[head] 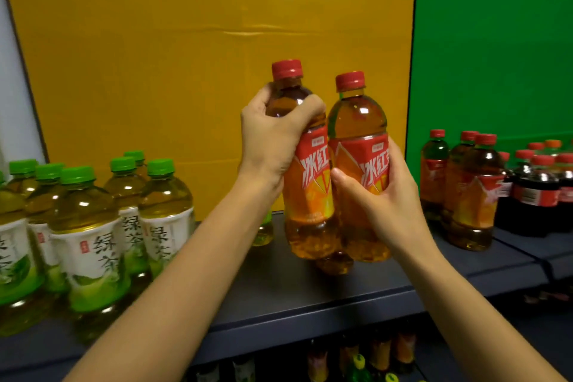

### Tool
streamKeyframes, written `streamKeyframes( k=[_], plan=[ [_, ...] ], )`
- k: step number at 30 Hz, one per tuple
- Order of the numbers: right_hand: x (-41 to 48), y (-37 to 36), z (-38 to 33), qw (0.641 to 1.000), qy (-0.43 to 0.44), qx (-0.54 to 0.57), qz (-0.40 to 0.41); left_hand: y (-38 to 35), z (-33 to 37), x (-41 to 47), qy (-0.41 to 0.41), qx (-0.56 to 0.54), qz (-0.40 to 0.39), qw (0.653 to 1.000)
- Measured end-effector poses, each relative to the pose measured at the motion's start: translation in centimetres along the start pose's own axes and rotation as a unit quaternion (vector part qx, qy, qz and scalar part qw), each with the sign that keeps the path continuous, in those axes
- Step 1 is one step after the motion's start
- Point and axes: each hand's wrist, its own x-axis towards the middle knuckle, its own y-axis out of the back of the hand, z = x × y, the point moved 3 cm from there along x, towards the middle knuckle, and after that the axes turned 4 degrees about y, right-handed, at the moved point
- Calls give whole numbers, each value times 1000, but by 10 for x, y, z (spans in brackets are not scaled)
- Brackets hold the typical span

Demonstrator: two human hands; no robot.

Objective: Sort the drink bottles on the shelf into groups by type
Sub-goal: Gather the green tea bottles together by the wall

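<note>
At your far left stands a cluster of green tea bottles on the dark shelf: green caps, pale yellow-green liquid, white labels with green leaves and dark characters. They crowd together, touching one another, near the front edge. One more green-bottomed bottle peeks out behind your left forearm.

Your left hand is wrapped around the shoulder of a red-capped iced tea bottle, fingers curled over its upper curve just below the neck. The bottle is amber, clear above and below a red and orange label with large white characters. It tilts slightly and sits raised off the shelf.

Touching it on the right is a second iced tea bottle of the same kind. Your right hand is closed on its label, thumb in front, fingers round the far side. It too is lifted above the shelf, in front of the yellow back panel. A third amber base shows below and between the two.

Further right, before the green panel, three more red-capped amber bottles stand together. Beside them, at the far right, are dark cola bottles with red caps. Blurred bottles sit on a lower shelf.
</note>
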Motion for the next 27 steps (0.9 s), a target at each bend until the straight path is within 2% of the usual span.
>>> streamKeyframes(
  k=[3, 13, 21, 27],
  plan=[
    [-5, 33, 19, 1000, -13, 15, -9, -31, -25, -15, 10, 10, -8, 1000],
    [0, 105, 124, 996, -65, 49, -40, -116, -118, -34, 61, 81, 43, 994],
    [15, 106, 178, 995, -84, 44, -35, -135, -156, -20, 20, 170, 89, 981],
    [26, 91, 198, 996, -85, 21, -36, -130, -180, -3, 9, 185, 111, 976]
  ],
)
